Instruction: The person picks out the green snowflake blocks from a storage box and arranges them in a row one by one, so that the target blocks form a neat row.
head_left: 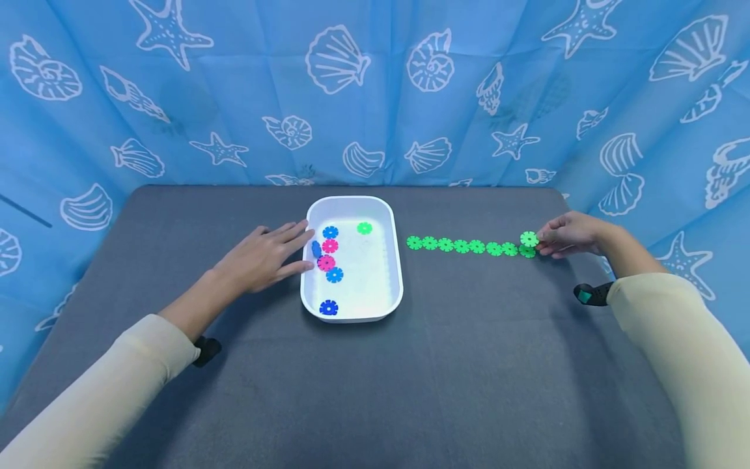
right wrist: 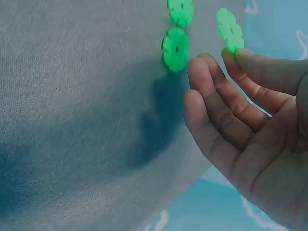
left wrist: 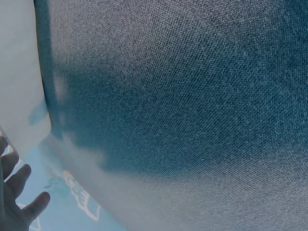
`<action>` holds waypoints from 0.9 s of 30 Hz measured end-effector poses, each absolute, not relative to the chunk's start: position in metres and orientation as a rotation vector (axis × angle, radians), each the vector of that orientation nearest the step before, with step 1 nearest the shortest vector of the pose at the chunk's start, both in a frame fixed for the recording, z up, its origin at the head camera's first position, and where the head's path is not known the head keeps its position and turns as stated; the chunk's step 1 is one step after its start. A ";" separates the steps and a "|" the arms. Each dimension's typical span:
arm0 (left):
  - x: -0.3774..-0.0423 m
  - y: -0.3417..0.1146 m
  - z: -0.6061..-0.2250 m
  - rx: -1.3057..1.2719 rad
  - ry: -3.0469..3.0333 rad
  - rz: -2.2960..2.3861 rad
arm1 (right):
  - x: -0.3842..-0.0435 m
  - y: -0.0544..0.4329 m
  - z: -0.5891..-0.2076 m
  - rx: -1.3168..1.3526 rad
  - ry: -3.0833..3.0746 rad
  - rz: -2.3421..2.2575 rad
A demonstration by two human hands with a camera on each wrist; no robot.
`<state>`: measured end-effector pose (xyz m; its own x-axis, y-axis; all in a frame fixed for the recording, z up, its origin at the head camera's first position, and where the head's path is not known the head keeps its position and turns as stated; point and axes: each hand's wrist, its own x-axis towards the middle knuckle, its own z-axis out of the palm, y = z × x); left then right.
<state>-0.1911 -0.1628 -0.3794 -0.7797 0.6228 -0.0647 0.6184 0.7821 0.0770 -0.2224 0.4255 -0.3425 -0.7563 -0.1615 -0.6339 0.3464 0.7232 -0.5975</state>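
Between thumb and forefinger my right hand pinches a green notched plastic disc, shaped like a flower. It is held up over the right end of a row of several green discs lying on the grey cloth. In the right wrist view the row's end disc lies beside my fingertips. My left hand, fingers spread and fairly straight, rests at the left rim of a white tray. Inside the tray are one green disc, two pink discs and several blue discs.
The grey cloth-covered table runs back to a blue curtain printed with white shells and starfish. The tray stands left of the row, its raised walls beside the row's left end. Black wrist bands show below the sleeves.
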 end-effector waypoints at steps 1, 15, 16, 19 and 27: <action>-0.191 -0.163 -0.379 1.005 2.884 0.079 | -0.221 0.429 -0.344 0.147 2.241 -0.964; -0.191 -0.163 -0.380 1.018 2.880 0.088 | -0.210 0.457 -0.361 0.243 2.182 -1.006; -0.191 -0.163 -0.380 1.016 2.879 0.087 | -0.210 0.459 -0.362 0.249 2.185 -0.996; -0.191 -0.163 -0.380 1.013 2.880 0.082 | -0.208 0.462 -0.365 0.266 2.199 -0.969; -0.191 -0.163 -0.380 1.021 2.884 0.085 | -0.202 0.457 -0.366 0.308 2.281 -0.973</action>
